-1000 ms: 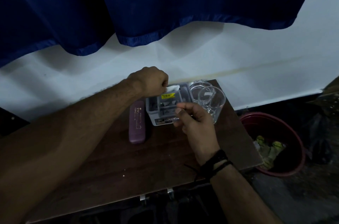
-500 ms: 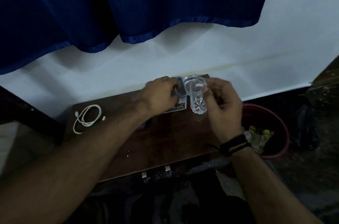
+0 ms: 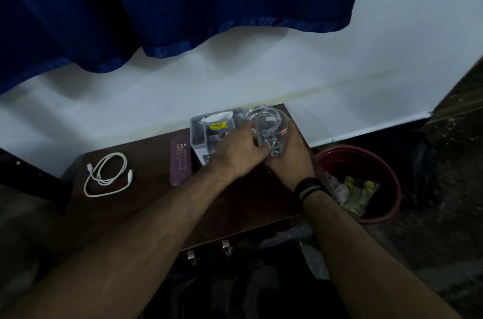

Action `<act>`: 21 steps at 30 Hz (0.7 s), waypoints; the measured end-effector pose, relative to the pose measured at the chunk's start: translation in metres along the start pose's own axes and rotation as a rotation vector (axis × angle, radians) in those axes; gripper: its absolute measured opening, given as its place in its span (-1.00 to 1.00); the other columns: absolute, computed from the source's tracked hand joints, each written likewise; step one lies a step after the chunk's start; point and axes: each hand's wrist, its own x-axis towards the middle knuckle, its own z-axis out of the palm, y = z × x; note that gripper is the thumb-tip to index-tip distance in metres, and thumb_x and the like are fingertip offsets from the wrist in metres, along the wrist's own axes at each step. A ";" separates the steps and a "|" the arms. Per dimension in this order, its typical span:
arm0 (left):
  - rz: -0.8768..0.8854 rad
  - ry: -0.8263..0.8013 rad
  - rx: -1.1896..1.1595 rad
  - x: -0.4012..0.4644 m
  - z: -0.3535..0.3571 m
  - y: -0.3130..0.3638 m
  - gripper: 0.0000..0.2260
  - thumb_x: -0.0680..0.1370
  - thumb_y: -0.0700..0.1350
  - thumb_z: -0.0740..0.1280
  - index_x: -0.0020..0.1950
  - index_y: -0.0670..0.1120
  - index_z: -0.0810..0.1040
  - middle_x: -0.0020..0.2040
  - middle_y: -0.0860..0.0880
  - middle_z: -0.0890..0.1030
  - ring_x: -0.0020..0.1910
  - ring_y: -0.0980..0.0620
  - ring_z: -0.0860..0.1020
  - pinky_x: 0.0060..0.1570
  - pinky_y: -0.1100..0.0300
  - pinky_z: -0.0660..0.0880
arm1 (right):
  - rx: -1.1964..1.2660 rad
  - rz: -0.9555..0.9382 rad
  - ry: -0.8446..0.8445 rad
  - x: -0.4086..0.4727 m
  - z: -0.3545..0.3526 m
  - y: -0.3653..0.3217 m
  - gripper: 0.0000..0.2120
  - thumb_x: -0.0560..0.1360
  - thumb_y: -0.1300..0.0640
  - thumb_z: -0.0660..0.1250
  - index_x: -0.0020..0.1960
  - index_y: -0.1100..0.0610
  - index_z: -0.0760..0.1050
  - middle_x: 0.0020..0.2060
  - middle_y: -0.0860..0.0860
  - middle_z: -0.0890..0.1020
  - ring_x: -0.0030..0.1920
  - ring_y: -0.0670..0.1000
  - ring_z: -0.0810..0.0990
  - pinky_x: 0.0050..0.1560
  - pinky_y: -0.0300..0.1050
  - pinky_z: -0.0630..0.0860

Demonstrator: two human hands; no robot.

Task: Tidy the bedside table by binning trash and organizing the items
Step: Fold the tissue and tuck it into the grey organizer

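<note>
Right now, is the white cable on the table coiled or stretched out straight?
Coiled. The white cable lies in loose loops on the table at its left end, both plugs free, and neither hand touches it.

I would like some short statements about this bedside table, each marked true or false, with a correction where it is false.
1. The white cable lies inside the grey organizer box. False: it lies on the table, left of the box.
2. The purple case lies beside the box. True.
3. The red bin stands on the table. False: it stands on the floor, at the right.
4. The right hand holds a clear glass. True.
5. The left hand grips the cable. False: it is at the box.
</note>
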 end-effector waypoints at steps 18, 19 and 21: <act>0.115 0.099 0.062 0.021 -0.023 0.007 -0.53 0.50 0.05 0.44 0.34 -0.02 0.42 0.14 0.02 0.69 0.07 -0.03 0.65 0.06 0.15 0.54 | -0.005 -0.036 0.159 0.010 -0.010 -0.016 -0.40 0.34 -0.12 0.48 0.31 0.02 0.42 0.09 0.01 0.67 0.07 0.15 0.66 0.03 0.09 0.59; 0.119 0.109 0.059 0.026 -0.027 0.006 -0.53 0.49 0.06 0.44 0.34 -0.01 0.41 0.14 0.02 0.69 0.08 -0.04 0.65 0.06 0.12 0.56 | -0.023 -0.054 0.158 0.016 -0.010 -0.020 -0.39 0.34 -0.12 0.49 0.32 0.03 0.41 0.11 0.02 0.67 0.08 0.17 0.65 0.04 0.08 0.59; 0.120 0.128 0.051 0.035 -0.036 0.004 -0.51 0.49 0.07 0.44 0.36 -0.01 0.41 0.16 0.02 0.68 0.08 -0.04 0.65 0.07 0.06 0.58 | -0.043 -0.067 0.139 0.030 -0.010 -0.031 -0.38 0.36 -0.09 0.50 0.34 0.04 0.40 0.15 0.05 0.67 0.12 0.20 0.64 0.05 0.04 0.57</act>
